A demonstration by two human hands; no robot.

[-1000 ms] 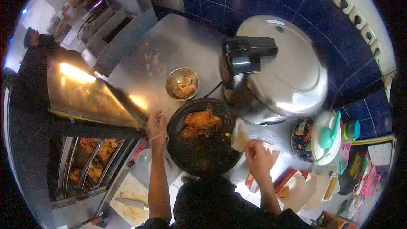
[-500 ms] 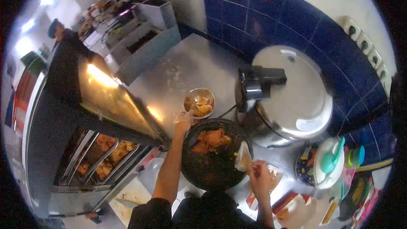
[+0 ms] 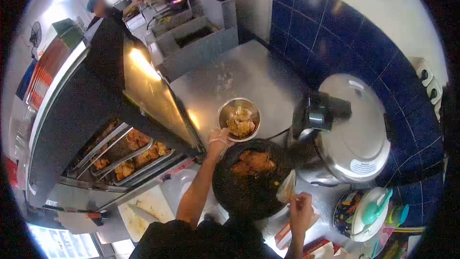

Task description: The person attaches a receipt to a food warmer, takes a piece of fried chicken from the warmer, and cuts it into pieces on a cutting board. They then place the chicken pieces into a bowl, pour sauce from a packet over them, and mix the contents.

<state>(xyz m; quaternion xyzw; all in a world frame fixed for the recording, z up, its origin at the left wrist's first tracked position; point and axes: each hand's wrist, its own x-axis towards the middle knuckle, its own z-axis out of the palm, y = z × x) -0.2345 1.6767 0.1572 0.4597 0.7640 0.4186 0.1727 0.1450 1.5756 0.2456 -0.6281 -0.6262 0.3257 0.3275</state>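
On the steel counter [image 3: 230, 74], the left hand [image 3: 218, 140] grips the near rim of a small metal bowl [image 3: 239, 119] of fried pieces; exact finger positions cannot be told. Just beside it sits a dark round pan [image 3: 249, 187] holding fried chicken [image 3: 254, 161]. The right hand [image 3: 301, 209] pinches a pale paper wrapper [image 3: 286, 187] at the pan's right edge. A large pressure cooker [image 3: 357, 129] stands nearby.

Left hand [image 3: 218, 140]: arm bare and stretched far forward, fingers curled, a thin band at the wrist.
Right hand [image 3: 301, 209]: near, forearm short in view, fingers pinched closed, raised.
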